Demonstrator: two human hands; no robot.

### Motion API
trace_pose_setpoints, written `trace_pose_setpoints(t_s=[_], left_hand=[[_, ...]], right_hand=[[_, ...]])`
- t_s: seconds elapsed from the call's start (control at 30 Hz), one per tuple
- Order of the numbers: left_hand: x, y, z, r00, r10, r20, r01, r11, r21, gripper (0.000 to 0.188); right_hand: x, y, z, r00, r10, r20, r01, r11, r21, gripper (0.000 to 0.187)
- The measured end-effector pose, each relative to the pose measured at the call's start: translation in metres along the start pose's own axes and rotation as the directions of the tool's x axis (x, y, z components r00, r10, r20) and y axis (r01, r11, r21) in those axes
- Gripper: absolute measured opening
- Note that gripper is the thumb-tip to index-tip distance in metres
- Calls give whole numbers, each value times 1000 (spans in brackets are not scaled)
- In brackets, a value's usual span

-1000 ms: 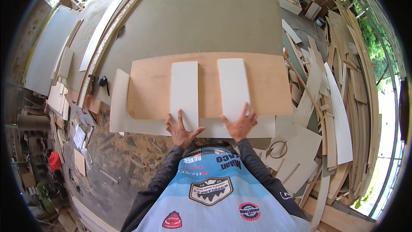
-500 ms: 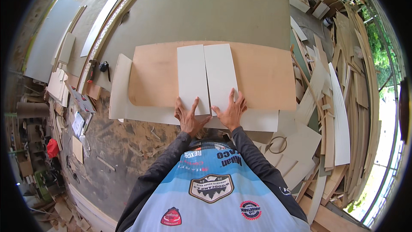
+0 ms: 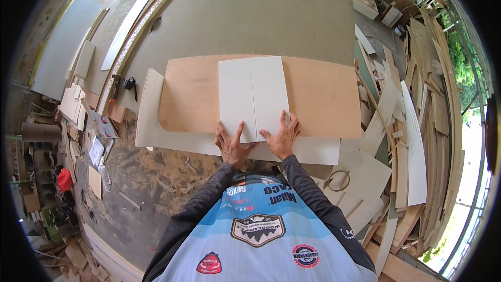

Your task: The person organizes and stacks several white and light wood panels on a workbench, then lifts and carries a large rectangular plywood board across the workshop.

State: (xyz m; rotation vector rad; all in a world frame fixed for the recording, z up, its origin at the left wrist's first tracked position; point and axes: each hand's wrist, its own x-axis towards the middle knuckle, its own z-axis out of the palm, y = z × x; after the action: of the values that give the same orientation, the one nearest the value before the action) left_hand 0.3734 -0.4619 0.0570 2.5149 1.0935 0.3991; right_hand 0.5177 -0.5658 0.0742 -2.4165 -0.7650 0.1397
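Two white rectangular panels lie side by side, their long edges meeting in a thin straight seam. Beneath them is a wide tan wooden board with a rounded lower left corner. My left hand rests at the near outer corner of the left panel, fingers spread, thumb pointing toward the seam. At the near end of the right panel, my right hand has its fingers apart, the index finger and thumb on the white face and the others by its outer edge. Neither hand is wrapped around anything.
A pale sheet sticks out under the tan board, over a large grey-green worktop. A tape measure and a long patterned strip lie at left. Wood offcuts pile up at right; a ring lies near my right forearm.
The wedge-shaped gap between the two white panels has closed to a thin line, and their near ends now line up. Both hands stay at the near corners.
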Motion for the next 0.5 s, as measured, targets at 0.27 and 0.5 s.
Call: trace_pose_setpoints(t_s=[0.27, 0.5], left_hand=[[-1, -4, 3, 999, 36, -3, -36, 999, 15, 90], [5, 15, -26, 996, -13, 85, 19, 997, -70, 88]], right_hand=[[-3, -2, -1, 1000, -5, 11, 5, 1000, -10, 98], [-1, -1, 0, 1000, 14, -22, -14, 999, -34, 100]])
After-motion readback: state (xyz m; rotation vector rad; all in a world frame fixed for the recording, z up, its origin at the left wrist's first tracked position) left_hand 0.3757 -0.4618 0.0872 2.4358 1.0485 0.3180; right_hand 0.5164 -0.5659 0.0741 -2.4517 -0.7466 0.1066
